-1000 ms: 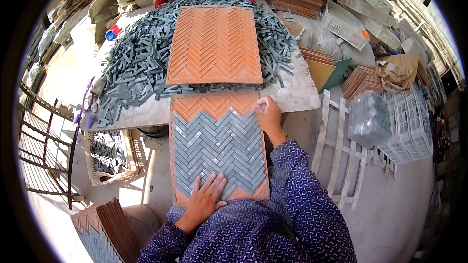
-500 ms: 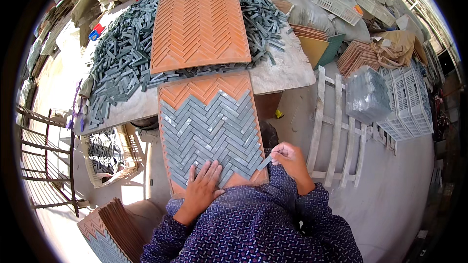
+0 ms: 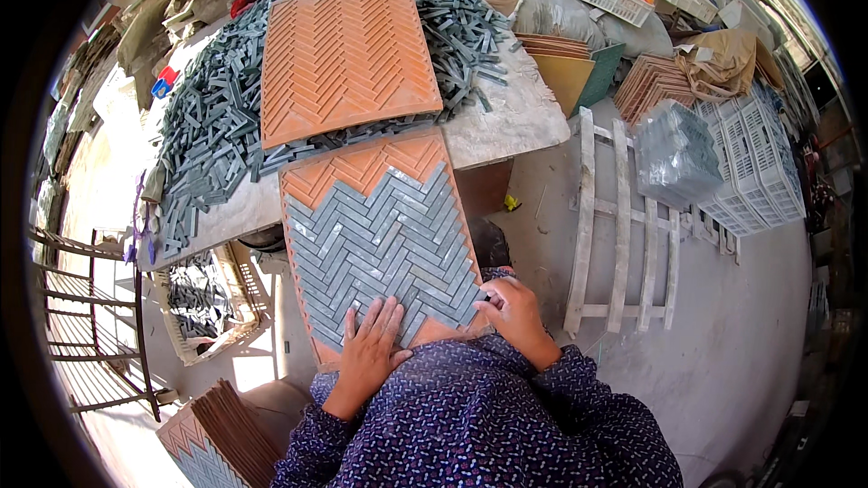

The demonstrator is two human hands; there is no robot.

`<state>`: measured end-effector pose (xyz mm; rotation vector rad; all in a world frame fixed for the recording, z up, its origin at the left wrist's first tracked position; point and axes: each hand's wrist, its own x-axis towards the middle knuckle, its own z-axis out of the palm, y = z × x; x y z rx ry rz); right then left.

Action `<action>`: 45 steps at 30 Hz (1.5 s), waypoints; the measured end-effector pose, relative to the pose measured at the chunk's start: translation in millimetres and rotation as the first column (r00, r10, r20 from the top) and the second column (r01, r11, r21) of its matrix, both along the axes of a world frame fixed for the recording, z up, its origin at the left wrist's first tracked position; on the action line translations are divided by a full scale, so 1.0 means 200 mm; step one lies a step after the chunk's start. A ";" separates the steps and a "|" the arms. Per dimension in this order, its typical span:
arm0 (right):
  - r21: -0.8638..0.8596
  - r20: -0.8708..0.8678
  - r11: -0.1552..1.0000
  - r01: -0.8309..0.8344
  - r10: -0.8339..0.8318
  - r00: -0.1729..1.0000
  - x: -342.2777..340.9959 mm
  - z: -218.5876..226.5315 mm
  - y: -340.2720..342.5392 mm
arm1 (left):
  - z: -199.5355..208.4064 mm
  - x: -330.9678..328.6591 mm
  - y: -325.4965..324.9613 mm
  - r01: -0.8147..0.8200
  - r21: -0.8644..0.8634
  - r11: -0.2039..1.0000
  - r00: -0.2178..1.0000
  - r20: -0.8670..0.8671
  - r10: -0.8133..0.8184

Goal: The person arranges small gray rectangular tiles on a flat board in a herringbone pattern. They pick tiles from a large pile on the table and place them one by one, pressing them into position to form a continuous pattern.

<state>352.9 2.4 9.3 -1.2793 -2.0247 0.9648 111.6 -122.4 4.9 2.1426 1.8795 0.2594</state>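
There are two hands [image 3: 371,350] [image 3: 517,314], two unstacked orange trays [image 3: 348,59] [image 3: 362,164], one surface [image 3: 511,125], one yellow board [image 3: 561,83] and one green board [image 3: 598,77].

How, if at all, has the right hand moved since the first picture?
Yes, down the picture: the right hand was close to the front edge of the table and is now well below it.

Reaching in low from either side, bare at the wrists [image 3: 343,402].
Resting left grip [image 3: 369,352] flat and palm down, with fingers [image 3: 386,314] slightly spread and pointing forward, thumb [image 3: 400,359] angled out to the right. Slanting right forearm [image 3: 571,375] forward and inward, sleeved almost to the wrist, with right grip [image 3: 515,312] turned to the left, back uppermost, fingers curled, thumb and index finger [image 3: 495,286] drawn close together.
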 end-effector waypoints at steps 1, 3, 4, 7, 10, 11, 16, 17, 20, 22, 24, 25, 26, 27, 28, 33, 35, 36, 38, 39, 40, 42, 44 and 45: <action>0.000 -0.007 1.000 0.012 -0.012 1.000 0.00 0.01 -0.01 | 0.00 0.00 0.00 -0.005 0.003 1.000 1.000 -0.004 0.005; 0.015 -0.020 1.000 0.002 -0.001 1.000 0.00 0.01 0.00 | 0.01 0.00 0.00 -0.004 0.001 1.000 1.000 -0.001 0.004; 0.030 -0.025 0.999 -0.020 0.020 0.999 0.00 0.00 0.01 | 0.01 0.00 0.01 -0.005 0.001 1.000 1.000 0.001 0.005; 0.015 -0.053 0.998 -0.054 0.055 0.997 -0.01 0.00 0.04 | 0.00 0.00 0.01 -0.002 -0.017 1.000 1.000 0.026 0.003; -0.025 -0.083 0.998 -0.051 0.049 0.995 -0.02 0.02 0.04 | 0.01 0.00 0.01 -0.012 -0.005 1.000 1.000 0.014 0.012; -0.037 -0.092 0.998 -0.046 0.042 0.995 -0.03 0.02 0.04 | 0.01 0.00 0.01 -0.010 -0.005 1.000 1.000 0.013 0.010; -0.433 -0.366 0.879 -0.202 0.034 0.930 0.10 -0.11 0.12 | 0.01 0.00 0.01 -0.005 0.005 1.000 1.000 0.010 0.005; -0.477 -0.424 0.844 -0.245 0.023 0.905 0.12 -0.12 0.13 | 0.01 0.00 0.01 -0.009 0.003 1.000 1.000 0.014 0.008; -0.566 -0.339 0.791 -0.233 0.035 0.940 0.12 -0.07 0.17 | 0.01 0.00 0.00 -0.017 -0.006 1.000 1.000 0.017 0.017; -0.516 -0.323 0.825 -0.230 0.061 0.944 0.12 -0.09 0.17 | 0.01 0.00 0.00 -0.015 -0.005 1.000 1.000 0.018 0.015; -0.421 -0.291 0.876 -0.233 0.113 0.950 0.10 -0.08 0.16 | 0.01 0.00 0.00 -0.014 -0.006 1.000 1.000 0.019 0.014; -0.349 -0.263 0.906 -0.240 0.151 0.953 0.07 -0.05 0.14 | 0.01 0.00 0.00 -0.015 -0.008 1.000 1.000 0.019 0.015; -0.275 -0.233 0.929 -0.249 0.187 0.954 0.05 -0.04 0.13 | 0.01 0.00 0.00 -0.017 -0.008 1.000 1.000 0.020 0.018; -0.273 -0.250 0.934 -0.231 0.163 0.954 0.04 -0.05 0.11 | 0.01 0.00 0.00 -0.017 -0.008 1.000 1.000 0.023 0.017; -0.272 -0.267 0.938 -0.213 0.139 0.954 0.04 -0.07 0.09 | 0.01 0.00 0.00 -0.017 -0.008 1.000 1.000 0.026 0.017; -0.133 -0.051 0.981 -0.139 0.133 0.990 0.02 0.01 0.03 | 0.02 0.01 0.00 -0.017 -0.016 1.000 0.999 0.041 0.017; 0.021 -0.061 0.991 -0.133 0.134 0.989 0.01 -0.02 -0.02 | 0.02 0.01 0.01 -0.015 -0.013 1.000 0.999 0.045 0.016; 0.069 -0.049 0.988 -0.138 0.141 0.989 0.01 -0.02 -0.03 | 0.01 0.01 0.01 -0.016 -0.010 1.000 0.999 0.044 0.016; 0.166 -0.022 0.975 -0.148 0.154 0.988 0.00 -0.01 -0.04 | 0.01 0.01 0.01 -0.013 -0.006 1.000 0.999 0.045 0.013; 0.167 -0.020 0.975 -0.145 0.150 0.988 0.00 0.01 -0.05 | 0.01 0.00 0.00 -0.016 -0.007 1.000 0.999 0.043 0.017; 0.168 -0.018 0.975 -0.142 0.147 0.989 -0.01 0.03 -0.05 | 0.01 0.00 -0.01 -0.021 -0.009 1.000 0.999 0.040 0.021; 0.177 0.015 0.968 -0.179 0.179 0.984 -0.01 0.02 -0.06 | 0.03 0.01 0.00 -0.012 -0.009 1.000 0.999 0.042 0.012; 0.189 0.080 0.948 -0.257 0.246 0.966 -0.02 0.00 -0.06 | 0.03 0.01 0.01 -0.004 -0.017 1.000 0.999 0.041 0.005; 0.134 0.118 0.945 -0.298 0.283 0.952 -0.01 -0.01 -0.05 | 0.03 0.00 0.01 -0.003 -0.027 1.000 0.999 0.038 0.004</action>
